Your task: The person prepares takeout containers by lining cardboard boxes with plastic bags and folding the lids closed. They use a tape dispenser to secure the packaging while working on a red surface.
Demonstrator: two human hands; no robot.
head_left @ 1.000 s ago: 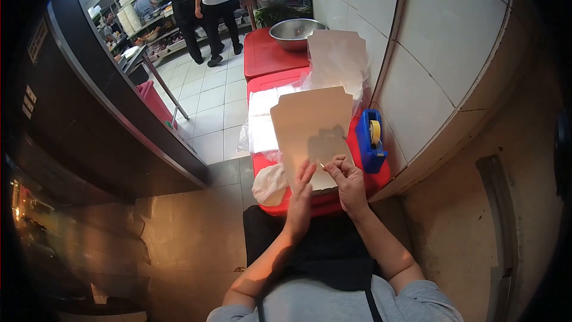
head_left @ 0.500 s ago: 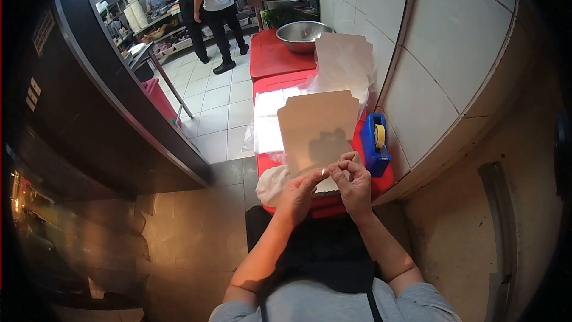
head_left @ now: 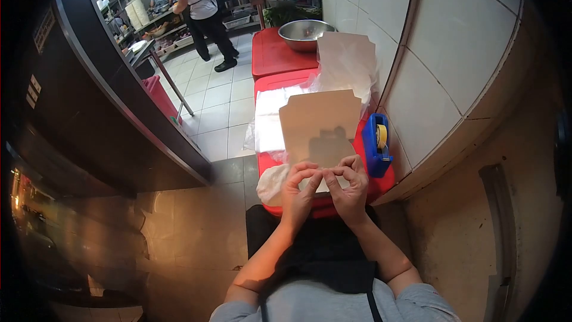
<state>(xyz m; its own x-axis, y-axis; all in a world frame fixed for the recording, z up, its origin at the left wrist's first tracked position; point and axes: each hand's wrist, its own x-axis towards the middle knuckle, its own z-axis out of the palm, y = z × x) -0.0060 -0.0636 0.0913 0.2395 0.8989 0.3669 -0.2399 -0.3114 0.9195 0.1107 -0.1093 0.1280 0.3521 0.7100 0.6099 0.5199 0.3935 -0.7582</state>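
My left hand [head_left: 300, 189] and my right hand [head_left: 348, 188] meet at the fingertips, both pinched; whatever is between them is too small to make out. Just beyond them a brown cardboard sheet [head_left: 319, 119] with notched corners lies on a red surface [head_left: 287, 81], my shadow falling on it. Beside my left hand is a crumpled white cloth or bag [head_left: 273, 185]. A blue tape dispenser [head_left: 375, 149] with a yellowish roll stands right of my right hand. White sheets in clear plastic [head_left: 269, 110] lie to the left of the cardboard.
Farther back are another cardboard piece [head_left: 347, 59] in plastic and a metal bowl [head_left: 305, 31]. A tiled wall [head_left: 432, 59] rises on the right, a dark panel [head_left: 113, 107] on the left. A person in white and black [head_left: 201, 9] stands in the kitchen.
My hands have come closer together, with the left fingers now curled up against the right ones. The bright sliver between them no longer shows. The person in white has turned.
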